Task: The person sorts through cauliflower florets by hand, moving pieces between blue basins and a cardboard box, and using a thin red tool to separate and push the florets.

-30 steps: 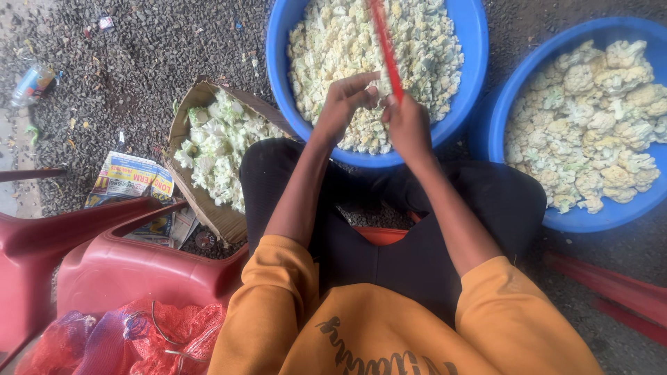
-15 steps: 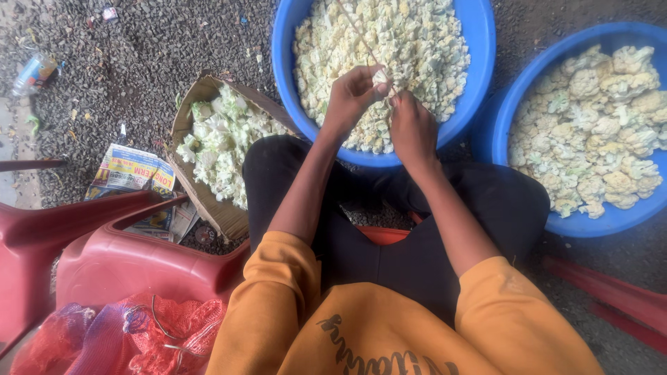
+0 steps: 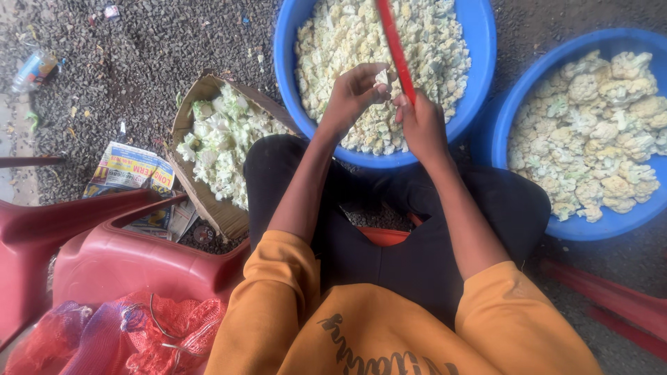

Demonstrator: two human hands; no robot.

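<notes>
My left hand (image 3: 356,92) pinches a small pale cauliflower piece (image 3: 381,76) over the middle blue tub (image 3: 479,42), which is full of cut florets. My right hand (image 3: 420,123) grips a red-handled knife (image 3: 393,43); the handle sticks up and away over the tub, and the blade is hidden between my hands. Both hands meet just above the tub's near rim. A second blue tub (image 3: 517,104) on the right holds larger whole cauliflower heads (image 3: 596,128).
A cardboard box (image 3: 201,201) of cauliflower trimmings lies left of my knee. A red plastic chair (image 3: 104,257) with red mesh sacks (image 3: 139,333) stands at lower left, printed paper (image 3: 132,168) beside it. Gravel ground all around; red chair legs (image 3: 611,298) lie at lower right.
The red knife handle dropped out of sight half a second ago and now points up over the tub again. Both hands stayed together at the tub's near rim.
</notes>
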